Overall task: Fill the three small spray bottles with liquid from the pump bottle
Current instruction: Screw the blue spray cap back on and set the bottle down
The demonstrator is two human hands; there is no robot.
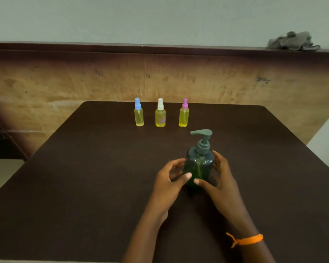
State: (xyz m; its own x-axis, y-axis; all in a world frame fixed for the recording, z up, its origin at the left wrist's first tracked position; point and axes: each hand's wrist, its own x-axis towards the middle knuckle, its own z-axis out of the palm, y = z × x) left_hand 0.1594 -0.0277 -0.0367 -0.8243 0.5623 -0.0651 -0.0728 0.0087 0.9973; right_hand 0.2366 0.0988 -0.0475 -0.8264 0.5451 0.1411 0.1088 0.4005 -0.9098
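The dark green pump bottle (198, 166) is stood upright on the dark table (84, 186) and is cupped from both sides: the left hand (171, 179) and the right hand (219, 179) are curled loosely around its body, thumbs laid on its near face. Beyond the pump bottle, well apart from it, three small spray bottles are lined up, capped in blue (139, 114), white (160, 115) and pink (184, 115), each filled with yellow liquid.
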